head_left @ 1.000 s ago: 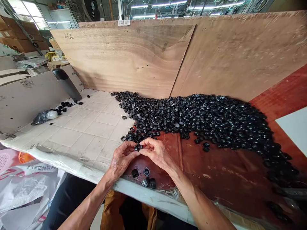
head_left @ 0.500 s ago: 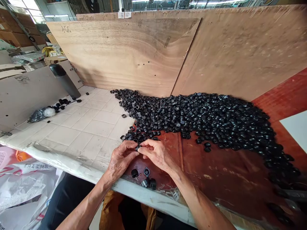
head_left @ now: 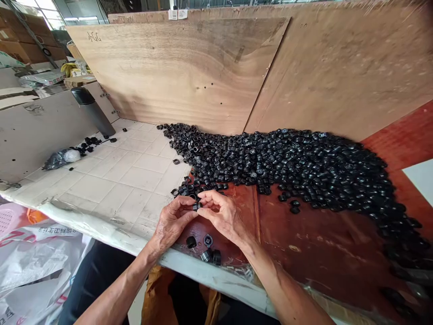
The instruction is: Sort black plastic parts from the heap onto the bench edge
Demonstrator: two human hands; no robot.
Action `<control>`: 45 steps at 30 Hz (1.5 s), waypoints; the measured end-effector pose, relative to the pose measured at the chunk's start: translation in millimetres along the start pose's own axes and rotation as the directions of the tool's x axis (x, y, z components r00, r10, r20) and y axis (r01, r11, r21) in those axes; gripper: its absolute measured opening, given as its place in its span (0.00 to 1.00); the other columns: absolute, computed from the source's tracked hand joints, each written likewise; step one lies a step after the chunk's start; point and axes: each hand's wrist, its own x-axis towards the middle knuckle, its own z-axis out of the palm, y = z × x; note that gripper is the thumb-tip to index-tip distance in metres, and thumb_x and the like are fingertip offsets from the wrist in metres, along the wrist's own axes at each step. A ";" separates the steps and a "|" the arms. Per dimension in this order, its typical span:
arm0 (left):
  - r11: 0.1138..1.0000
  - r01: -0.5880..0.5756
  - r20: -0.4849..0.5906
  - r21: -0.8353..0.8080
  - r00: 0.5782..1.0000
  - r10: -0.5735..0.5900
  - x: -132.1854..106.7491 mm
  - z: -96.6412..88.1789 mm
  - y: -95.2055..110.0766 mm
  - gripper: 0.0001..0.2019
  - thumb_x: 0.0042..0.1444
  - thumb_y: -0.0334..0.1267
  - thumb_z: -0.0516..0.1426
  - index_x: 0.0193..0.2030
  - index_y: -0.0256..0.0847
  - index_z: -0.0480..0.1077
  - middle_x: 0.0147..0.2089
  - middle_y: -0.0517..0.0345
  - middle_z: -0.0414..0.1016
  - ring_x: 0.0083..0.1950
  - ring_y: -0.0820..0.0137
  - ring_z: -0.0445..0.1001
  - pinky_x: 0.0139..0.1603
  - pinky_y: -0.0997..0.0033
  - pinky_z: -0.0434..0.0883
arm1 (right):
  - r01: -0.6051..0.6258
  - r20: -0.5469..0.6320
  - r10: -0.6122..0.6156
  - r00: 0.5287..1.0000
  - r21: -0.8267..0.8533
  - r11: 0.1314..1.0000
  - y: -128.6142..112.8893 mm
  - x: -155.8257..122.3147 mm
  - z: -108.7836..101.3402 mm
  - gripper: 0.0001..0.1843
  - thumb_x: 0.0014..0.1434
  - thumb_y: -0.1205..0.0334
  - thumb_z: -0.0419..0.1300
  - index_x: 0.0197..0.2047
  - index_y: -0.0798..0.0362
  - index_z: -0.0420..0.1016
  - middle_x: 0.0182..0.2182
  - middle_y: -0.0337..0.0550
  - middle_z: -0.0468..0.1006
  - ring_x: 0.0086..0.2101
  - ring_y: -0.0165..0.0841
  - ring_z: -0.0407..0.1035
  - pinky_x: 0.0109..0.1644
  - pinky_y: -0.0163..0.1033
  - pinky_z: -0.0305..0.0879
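Note:
My left hand (head_left: 172, 221) and my right hand (head_left: 221, 214) meet just above the table's near edge. Both pinch one small black plastic cap (head_left: 196, 206) between their fingertips. Just beyond my fingers starts a long heap of the same black caps (head_left: 287, 167), spread along the wooden backboard to the far right. Several loose caps (head_left: 204, 248) lie on the red board right under my hands, close to the table's edge.
A dark grey flask (head_left: 92, 113) leans at the back left beside a few stray caps and a small plastic bag (head_left: 62, 158). Plywood boards (head_left: 203, 72) wall the back. White tiled surface (head_left: 111, 180) lies left, plastic sacks (head_left: 34, 266) below.
Both hands stay together on the cap, and the fingers shifted slightly around it. The camera tilted down a little.

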 end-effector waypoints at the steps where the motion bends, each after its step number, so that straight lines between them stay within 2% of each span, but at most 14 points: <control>1: 1.000 -0.010 -0.001 0.015 1.000 0.010 0.2 0.1 -0.5 0.13 0.57 0.45 0.70 0.43 0.42 0.77 0.43 0.57 0.80 0.40 0.69 0.79 0.43 0.69 0.80 | 0.005 -0.008 -0.005 1.000 -0.024 1.000 0.5 -1.0 0.7 0.20 0.59 0.62 0.65 0.56 0.49 0.78 0.37 0.39 0.82 0.34 0.34 0.76 0.40 0.37 0.72; 4: 0.996 -0.056 -0.018 0.063 0.998 0.057 0.4 -0.3 -2.5 0.13 0.58 0.46 0.70 0.45 0.43 0.78 0.47 0.55 0.80 0.42 0.68 0.80 0.45 0.67 0.81 | 0.056 0.027 -0.053 0.998 -0.127 0.990 0.9 -4.0 1.8 0.20 0.66 0.60 0.62 0.61 0.48 0.75 0.31 0.37 0.80 0.32 0.34 0.75 0.39 0.36 0.69; 8: 0.997 -0.057 0.002 0.053 0.998 0.057 -0.2 -0.9 -3.7 0.12 0.59 0.45 0.69 0.46 0.43 0.77 0.49 0.55 0.79 0.44 0.67 0.81 0.47 0.66 0.83 | 0.049 0.077 -0.037 0.996 -0.152 0.987 0.8 -4.8 1.0 0.07 0.68 0.58 0.61 0.46 0.48 0.79 0.29 0.37 0.80 0.31 0.34 0.75 0.37 0.36 0.68; 13: 0.997 -0.056 0.018 0.048 0.998 0.055 -0.3 -0.7 -3.9 0.13 0.59 0.45 0.69 0.46 0.43 0.77 0.49 0.54 0.79 0.45 0.66 0.82 0.49 0.64 0.83 | -0.068 0.061 0.070 0.996 -0.040 0.997 6.8 -0.8 2.0 0.10 0.68 0.52 0.63 0.41 0.48 0.82 0.25 0.35 0.78 0.27 0.32 0.73 0.33 0.35 0.66; 15: 0.998 -0.046 0.011 0.049 0.999 0.045 0.1 -0.7 -3.7 0.13 0.58 0.45 0.70 0.45 0.43 0.78 0.48 0.55 0.80 0.44 0.67 0.82 0.48 0.65 0.83 | -0.064 0.035 0.065 0.997 -0.033 0.997 8.9 0.5 2.9 0.08 0.66 0.55 0.64 0.40 0.48 0.83 0.29 0.37 0.81 0.30 0.33 0.75 0.36 0.36 0.68; 20: 0.998 0.050 0.010 -0.025 0.999 -0.050 1.2 -0.9 -3.0 0.13 0.56 0.42 0.71 0.46 0.42 0.78 0.42 0.58 0.81 0.41 0.69 0.80 0.45 0.69 0.81 | 0.139 -0.007 -0.139 0.990 -0.021 0.990 6.7 1.7 2.7 0.07 0.60 0.68 0.64 0.39 0.49 0.83 0.42 0.42 0.84 0.43 0.36 0.77 0.51 0.40 0.71; 25: 0.998 0.030 0.003 -0.062 1.000 -0.030 0.6 0.1 -5.7 0.13 0.57 0.42 0.71 0.45 0.43 0.77 0.45 0.58 0.81 0.43 0.69 0.80 0.46 0.69 0.80 | 0.034 -0.011 -0.034 0.999 0.008 0.999 4.1 1.2 2.2 0.16 0.57 0.66 0.65 0.49 0.48 0.82 0.41 0.40 0.83 0.37 0.34 0.76 0.42 0.38 0.73; 28: 1.000 -0.014 0.019 0.011 1.000 0.014 -0.2 0.0 -6.3 0.12 0.59 0.43 0.69 0.46 0.43 0.77 0.47 0.56 0.80 0.43 0.67 0.81 0.46 0.68 0.81 | 0.027 -0.009 -0.028 1.000 -0.068 0.997 4.7 0.1 3.1 0.18 0.63 0.61 0.65 0.56 0.47 0.78 0.36 0.39 0.83 0.35 0.34 0.77 0.40 0.37 0.71; 32: 0.995 -0.070 0.080 0.075 0.995 0.064 0.4 -0.5 -5.0 0.09 0.62 0.43 0.67 0.46 0.43 0.78 0.49 0.53 0.80 0.48 0.64 0.81 0.50 0.64 0.81 | 0.060 0.012 -0.058 0.998 -0.194 0.979 4.0 -1.9 4.3 0.14 0.72 0.52 0.58 0.55 0.48 0.76 0.27 0.36 0.79 0.29 0.34 0.75 0.36 0.36 0.67; 35: 0.999 -0.046 0.054 -0.021 0.997 0.047 1.3 -0.1 -5.6 0.10 0.61 0.42 0.68 0.46 0.44 0.78 0.48 0.55 0.78 0.44 0.67 0.81 0.46 0.67 0.81 | 0.081 0.057 -0.072 0.996 -0.174 0.981 1.5 -2.9 2.8 0.13 0.71 0.54 0.58 0.54 0.49 0.75 0.26 0.35 0.77 0.27 0.32 0.72 0.34 0.35 0.65; 37: 0.997 -0.021 0.026 -0.073 0.999 0.023 1.3 0.1 -6.9 0.11 0.59 0.43 0.69 0.46 0.44 0.77 0.48 0.57 0.77 0.41 0.69 0.80 0.44 0.69 0.81 | 0.101 0.101 -0.086 0.991 -0.147 0.984 0.7 -3.0 1.2 0.10 0.68 0.58 0.60 0.51 0.48 0.75 0.27 0.34 0.78 0.27 0.32 0.72 0.33 0.34 0.63; 39: 0.998 -0.008 0.027 -0.066 1.000 0.010 0.9 0.0 -8.5 0.12 0.59 0.44 0.69 0.46 0.44 0.77 0.47 0.57 0.77 0.40 0.70 0.80 0.43 0.69 0.80 | 0.109 0.100 -0.090 0.991 -0.197 0.974 1.3 -2.5 0.4 0.06 0.68 0.58 0.61 0.40 0.49 0.76 0.24 0.35 0.76 0.25 0.31 0.69 0.31 0.34 0.60; 42: 0.999 -0.008 0.030 -0.042 0.999 0.010 0.3 -1.1 -10.4 0.13 0.60 0.45 0.69 0.47 0.43 0.76 0.47 0.56 0.77 0.40 0.70 0.78 0.43 0.69 0.79 | 0.106 0.037 -0.100 0.994 -0.331 0.937 2.5 -1.5 1.0 0.26 0.72 0.49 0.57 0.23 0.49 0.68 0.19 0.37 0.70 0.22 0.30 0.63 0.29 0.36 0.56; 45: 1.000 -0.006 0.017 -0.028 1.000 0.006 0.3 -2.4 -11.6 0.13 0.60 0.45 0.68 0.47 0.43 0.76 0.47 0.56 0.77 0.40 0.70 0.78 0.43 0.70 0.79 | 0.091 0.008 -0.093 0.996 -0.292 0.952 -0.2 -1.4 1.3 0.24 0.71 0.47 0.58 0.25 0.49 0.70 0.20 0.36 0.71 0.24 0.31 0.65 0.31 0.36 0.58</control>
